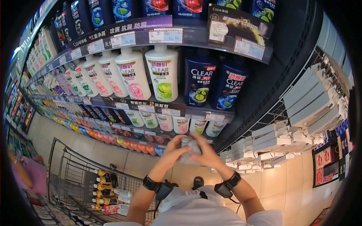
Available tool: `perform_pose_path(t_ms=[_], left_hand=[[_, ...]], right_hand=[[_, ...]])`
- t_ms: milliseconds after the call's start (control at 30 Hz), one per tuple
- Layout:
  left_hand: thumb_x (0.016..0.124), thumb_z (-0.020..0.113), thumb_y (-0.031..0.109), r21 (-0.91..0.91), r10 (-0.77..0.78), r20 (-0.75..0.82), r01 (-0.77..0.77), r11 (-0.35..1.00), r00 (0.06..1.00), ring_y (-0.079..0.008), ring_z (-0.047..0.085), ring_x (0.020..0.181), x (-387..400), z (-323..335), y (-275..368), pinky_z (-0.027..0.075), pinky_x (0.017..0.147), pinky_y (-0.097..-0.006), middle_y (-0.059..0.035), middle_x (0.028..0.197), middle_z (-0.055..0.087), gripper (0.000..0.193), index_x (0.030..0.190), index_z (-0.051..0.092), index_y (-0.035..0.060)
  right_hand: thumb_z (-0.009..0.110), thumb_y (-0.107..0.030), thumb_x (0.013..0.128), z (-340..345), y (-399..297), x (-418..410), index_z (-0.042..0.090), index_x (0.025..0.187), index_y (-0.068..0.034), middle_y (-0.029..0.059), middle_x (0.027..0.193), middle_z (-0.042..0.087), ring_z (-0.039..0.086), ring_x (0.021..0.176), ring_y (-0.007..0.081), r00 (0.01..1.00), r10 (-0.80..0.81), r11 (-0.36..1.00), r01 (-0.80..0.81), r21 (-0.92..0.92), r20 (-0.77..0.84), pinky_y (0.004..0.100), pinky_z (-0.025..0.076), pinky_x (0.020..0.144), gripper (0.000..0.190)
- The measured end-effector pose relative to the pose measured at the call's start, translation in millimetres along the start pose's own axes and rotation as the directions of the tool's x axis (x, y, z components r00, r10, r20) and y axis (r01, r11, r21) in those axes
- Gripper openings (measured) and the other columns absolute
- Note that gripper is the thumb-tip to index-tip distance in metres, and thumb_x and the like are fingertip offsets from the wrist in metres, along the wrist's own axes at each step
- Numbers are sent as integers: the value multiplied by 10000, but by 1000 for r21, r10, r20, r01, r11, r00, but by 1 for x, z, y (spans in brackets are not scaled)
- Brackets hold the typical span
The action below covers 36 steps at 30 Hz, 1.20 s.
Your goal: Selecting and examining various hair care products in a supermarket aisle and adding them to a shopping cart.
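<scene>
A crumpled grey cloth (189, 156) is bunched between my two hands, in front of the lower shelves. My left hand (174, 149) grips it from the left, thumb across its front. On the other side my right hand (208, 154) presses against it, slightly blurred. Just beyond my fingers stand small white Clear bottles (181, 125) on a lower shelf. Above them is a row of large white pump bottles (161, 75), with dark blue Clear bottles (200, 80) to their right.
A wire shopping cart (53, 169) with yellow-capped drink bottles (105, 187) stands at lower left, near a person's arm (24, 175). Stacked white boxes (306, 97) fill a rack at right. A shelf edge with price tags (166, 36) juts out above the pump bottles.
</scene>
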State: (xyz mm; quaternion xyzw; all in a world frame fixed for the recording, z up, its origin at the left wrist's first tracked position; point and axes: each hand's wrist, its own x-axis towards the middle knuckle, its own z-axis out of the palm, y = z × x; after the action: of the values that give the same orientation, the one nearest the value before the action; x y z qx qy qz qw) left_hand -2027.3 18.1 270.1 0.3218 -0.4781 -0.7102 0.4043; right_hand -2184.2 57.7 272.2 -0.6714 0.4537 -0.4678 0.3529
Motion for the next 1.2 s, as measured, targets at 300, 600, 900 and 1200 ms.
perform_pose_path(t_ms=[300, 600, 900, 1200], left_hand=[[755, 600, 263, 477, -31, 46, 5, 879, 998, -117, 511, 821, -3, -33, -73, 414, 685, -245, -56, 918, 555, 363, 1007, 526, 13], [724, 602, 315, 685, 58, -102, 28, 728, 993, -224, 570, 758, -16, -96, -99, 446, 666, -306, -129, 856, 593, 403, 965, 529, 0], [727, 574, 347, 514, -543, -417, 682, 521, 729, -244, 492, 978, -213, -190, -193, 400, 809, -328, -138, 1072, 504, 544, 1151, 415, 46], [736, 605, 241, 309, 148, -223, -74, 948, 963, -193, 518, 910, -111, -130, -74, 413, 774, -303, -98, 1013, 528, 503, 1134, 409, 5]], right_hand=[[667, -14, 585, 12, 68, -60, 425, 1123, -41, 64, 1064, 475, 442, 997, 164, 884, 424, 843, -465, 271, 198, 276, 345, 865, 590], [697, -24, 501, 18, 58, -34, 500, 833, -22, 55, 781, 534, 491, 744, 138, 875, 474, 844, -483, 231, 98, 270, 402, 678, 386], [602, -267, 711, 97, 121, -18, 556, 896, -12, 116, 871, 569, 527, 834, 202, 770, 380, 925, -305, -227, 513, 288, 396, 750, 319], [529, -185, 783, 103, -13, 70, 534, 1000, -38, 99, 949, 564, 520, 887, 187, 929, -128, 991, 132, 12, 346, 290, 386, 789, 262]])
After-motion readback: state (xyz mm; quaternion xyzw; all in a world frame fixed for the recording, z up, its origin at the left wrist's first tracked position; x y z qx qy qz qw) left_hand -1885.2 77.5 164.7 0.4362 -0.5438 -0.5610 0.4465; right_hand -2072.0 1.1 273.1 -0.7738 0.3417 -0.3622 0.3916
